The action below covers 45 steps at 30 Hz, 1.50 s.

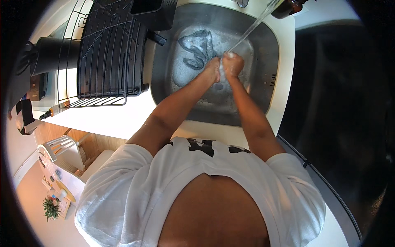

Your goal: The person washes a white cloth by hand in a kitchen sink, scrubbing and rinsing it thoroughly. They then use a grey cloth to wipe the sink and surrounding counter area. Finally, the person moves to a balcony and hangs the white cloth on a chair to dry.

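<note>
Both hands are low in a stainless-steel sink, close together under a running stream of water. The stream lands on my right hand, whose fingers are curled into a fist. Something whitish, foam or wet fabric, shows at its top and in the gap between the hands. My left hand is beside it, fingers mostly hidden from above. A soaked grey cloth lies crumpled on the sink floor and reaches up to the left hand; whether that hand grips it is hidden. Suds surround the cloth.
A black wire dish rack with a black holder stands left of the sink. Behind the rack is a dark cylindrical container. An amber bottle sits at the back right corner. A glossy black surface borders the sink's right side.
</note>
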Tool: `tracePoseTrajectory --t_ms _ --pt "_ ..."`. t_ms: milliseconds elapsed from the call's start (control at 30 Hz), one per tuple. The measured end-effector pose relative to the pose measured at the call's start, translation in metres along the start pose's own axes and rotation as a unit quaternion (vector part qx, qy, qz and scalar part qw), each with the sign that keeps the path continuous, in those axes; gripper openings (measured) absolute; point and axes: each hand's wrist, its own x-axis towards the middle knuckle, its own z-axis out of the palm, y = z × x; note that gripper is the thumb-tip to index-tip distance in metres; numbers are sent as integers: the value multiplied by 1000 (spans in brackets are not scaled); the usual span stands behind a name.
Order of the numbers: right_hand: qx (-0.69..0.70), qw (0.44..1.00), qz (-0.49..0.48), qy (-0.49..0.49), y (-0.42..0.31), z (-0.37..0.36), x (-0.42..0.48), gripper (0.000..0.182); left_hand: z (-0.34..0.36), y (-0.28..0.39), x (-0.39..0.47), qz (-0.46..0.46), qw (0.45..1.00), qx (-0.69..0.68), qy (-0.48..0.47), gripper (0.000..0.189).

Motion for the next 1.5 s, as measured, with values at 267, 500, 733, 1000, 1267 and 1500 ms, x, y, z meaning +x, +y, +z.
tracePoseTrajectory --t_ms 267,500,733,1000,1267,1500 --pt "-90 984 97 -115 -2 -28 5 28 -19 14 12 86 986 115 -80 24" --pt "-226 919 -164 -278 13 -28 27 59 -39 39 -20 177 913 366 -49 39" --pt "206 853 142 -458 70 -36 40 43 -47 79 -99 165 936 199 -240 59" --pt "202 971 -57 -113 -73 -14 -38 10 -38 15 26 -17 972 -60 -228 44" --pt "145 987 65 0 -46 -17 -11 19 -4 0 -28 125 991 0 -49 32" --pt "53 998 42 -12 8 -3 15 27 -9 18 -40 160 977 133 -54 27"
